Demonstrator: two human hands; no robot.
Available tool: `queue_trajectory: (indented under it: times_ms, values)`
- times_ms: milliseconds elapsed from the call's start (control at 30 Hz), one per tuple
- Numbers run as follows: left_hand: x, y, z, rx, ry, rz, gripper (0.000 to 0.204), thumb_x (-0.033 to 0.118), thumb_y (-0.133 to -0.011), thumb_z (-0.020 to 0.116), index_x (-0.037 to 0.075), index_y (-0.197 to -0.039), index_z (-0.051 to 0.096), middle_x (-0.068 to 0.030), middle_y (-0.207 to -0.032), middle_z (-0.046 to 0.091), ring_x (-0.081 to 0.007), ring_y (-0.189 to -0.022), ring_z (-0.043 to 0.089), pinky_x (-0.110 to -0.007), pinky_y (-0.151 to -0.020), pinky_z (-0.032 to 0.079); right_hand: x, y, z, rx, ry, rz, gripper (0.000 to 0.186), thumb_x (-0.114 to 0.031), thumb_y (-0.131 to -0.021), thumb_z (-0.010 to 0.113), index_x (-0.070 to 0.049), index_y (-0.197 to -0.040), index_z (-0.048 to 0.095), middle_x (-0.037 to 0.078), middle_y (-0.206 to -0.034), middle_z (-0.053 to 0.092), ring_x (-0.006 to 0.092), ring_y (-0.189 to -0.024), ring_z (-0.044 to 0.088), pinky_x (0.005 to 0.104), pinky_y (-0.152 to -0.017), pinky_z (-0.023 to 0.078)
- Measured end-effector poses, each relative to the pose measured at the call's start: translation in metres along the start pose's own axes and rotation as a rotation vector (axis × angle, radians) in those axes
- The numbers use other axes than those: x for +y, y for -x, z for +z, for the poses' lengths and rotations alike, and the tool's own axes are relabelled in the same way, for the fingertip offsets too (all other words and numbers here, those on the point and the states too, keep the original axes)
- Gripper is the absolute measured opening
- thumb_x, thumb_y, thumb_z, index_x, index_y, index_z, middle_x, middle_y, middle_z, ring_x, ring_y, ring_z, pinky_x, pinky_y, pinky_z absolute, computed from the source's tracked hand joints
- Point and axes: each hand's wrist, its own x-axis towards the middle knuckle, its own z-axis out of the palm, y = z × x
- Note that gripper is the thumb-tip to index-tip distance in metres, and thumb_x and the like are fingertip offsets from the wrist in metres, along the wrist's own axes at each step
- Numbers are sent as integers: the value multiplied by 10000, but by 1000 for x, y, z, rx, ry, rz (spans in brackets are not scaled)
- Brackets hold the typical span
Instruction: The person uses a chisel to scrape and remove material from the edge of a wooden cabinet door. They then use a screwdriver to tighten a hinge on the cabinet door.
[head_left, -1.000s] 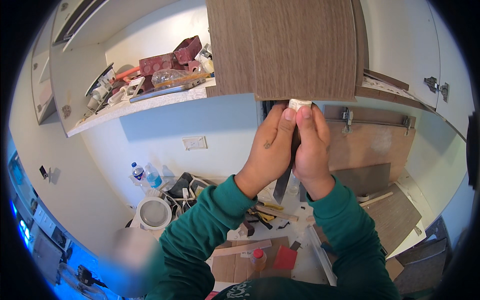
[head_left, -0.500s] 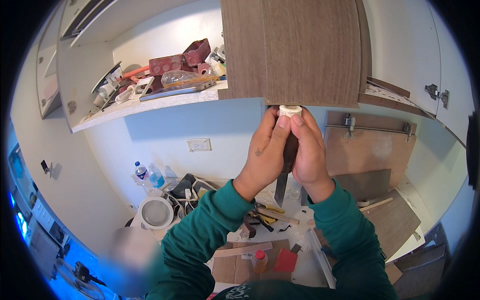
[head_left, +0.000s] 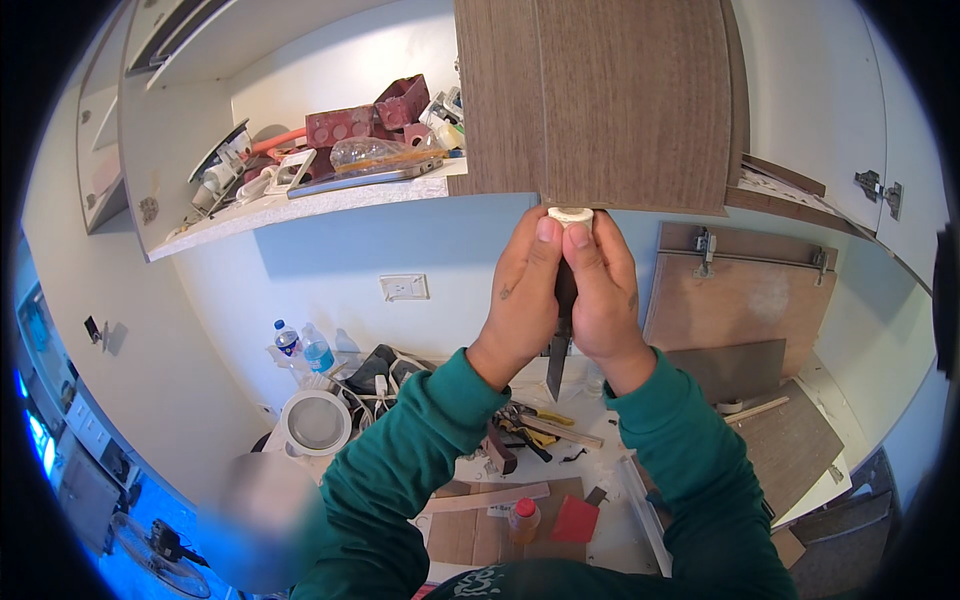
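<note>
Fingers (head_left: pixel 548 232) of both hands pinch a small white round fitting (head_left: pixel 571 214) against the bottom edge of the wood-grain cabinet door (head_left: pixel 600 100). Left hand (head_left: pixel 522 290) and right hand (head_left: pixel 600 295) are pressed together, fingers closed tight on the piece. A dark flat blade-like tool (head_left: pixel 558 355) hangs down between the palms; which hand grips it is hidden. Against a second ago the hands sit higher and the fitting now touches the door edge, so it looks seated rather than carried. Fitting's underside is covered by fingertips. Below: cluttered worktop (head_left: pixel 620 470) with hand tools, water bottles (head_left: pixel 303 345). Far left, open shelf (head_left: pixel 300 205) with red boxes (head_left: pixel 370 115).
</note>
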Motion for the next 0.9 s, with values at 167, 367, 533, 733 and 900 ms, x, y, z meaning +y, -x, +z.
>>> queue_trajectory:
  times_ms: [167,367,533,733,900]
  values:
    - [-1,0,-1,-10,-3,31,448,359,-1138,371,-16,-1286,568,-82,-1151,631,-140,-1056,559,-293,-952,457,-1,-1,5,32,8,-19,331,-293,-1103,507,-14,-1269,570,29,-1144,613,90,-1033,534,256,-940,447]
    - [2,-2,2,-2,-61,31,461,387,-1145,312,14,-1198,579,-34,-1038,609,-110,-927,548,-267,-858,469,0,-2,6,49,-5,-20,338,-298,-1102,514,-8,-1265,574,35,-1146,618,102,-1042,534,266,-953,443]
    - [2,-2,4,17,-40,31,459,383,-1145,315,12,-1207,578,-38,-1042,612,-110,-929,551,-267,-859,471,2,-2,5,65,-15,-21,337,-300,-1100,518,-6,-1252,583,43,-1133,627,107,-1030,542,273,-946,448]
    - [0,-1,3,15,-33,18,459,377,-1146,309,8,-1248,563,-42,-1080,610,-115,-961,552,-269,-882,470,-2,-1,4,53,1,26,334,-302,-1097,524,-5,-1232,594,42,-1113,636,104,-1014,547,269,-923,458]
    - [2,-1,5,10,-50,17,459,364,-1147,304,4,-1281,557,-45,-1107,611,-116,-985,552,-277,-903,468,0,-2,2,58,-9,9,327,-306,-1096,529,-8,-1209,602,39,-1099,638,97,-994,548,264,-901,463]
